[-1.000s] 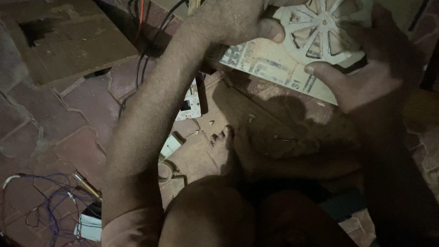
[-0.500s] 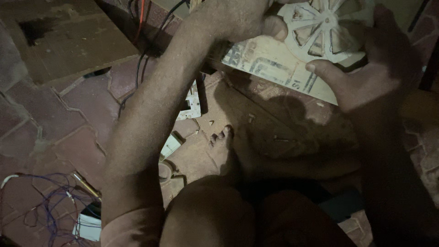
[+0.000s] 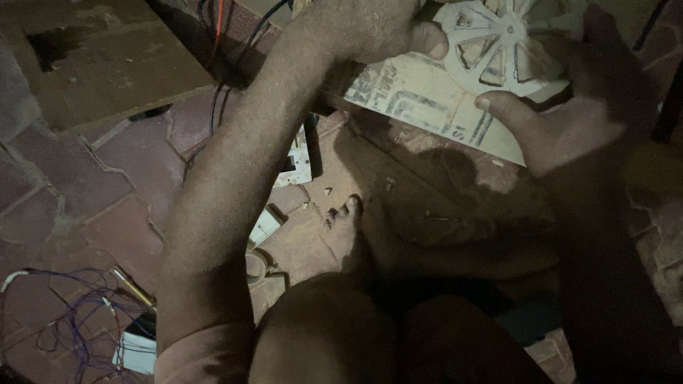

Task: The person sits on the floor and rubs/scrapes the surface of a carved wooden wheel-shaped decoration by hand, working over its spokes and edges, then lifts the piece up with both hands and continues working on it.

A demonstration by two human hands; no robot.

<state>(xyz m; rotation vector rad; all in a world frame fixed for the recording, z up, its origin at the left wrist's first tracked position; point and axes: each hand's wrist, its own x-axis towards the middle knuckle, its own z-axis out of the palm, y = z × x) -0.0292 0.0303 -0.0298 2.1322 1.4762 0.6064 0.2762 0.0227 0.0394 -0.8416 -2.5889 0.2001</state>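
Observation:
A pale round part with spokes [image 3: 506, 44], like a fan grille or wheel, is held up at the top right. My left hand [image 3: 370, 27] grips its left edge with the thumb on the rim. My right hand [image 3: 569, 107] holds its right and lower side, thumb pointing left under it. Beneath the part lies a flat printed cardboard sheet [image 3: 427, 107] on the floor.
My bare foot [image 3: 348, 238] and knee [image 3: 320, 334] rest on the reddish paving-stone floor. A wooden board [image 3: 107, 64] lies top left. Loose thin wires [image 3: 71, 313] and a screwdriver [image 3: 131, 286] sit bottom left. Small white pieces [image 3: 299, 160] lie beside my forearm.
The round part and both hands have shifted slightly up and right in view; the grip is unchanged.

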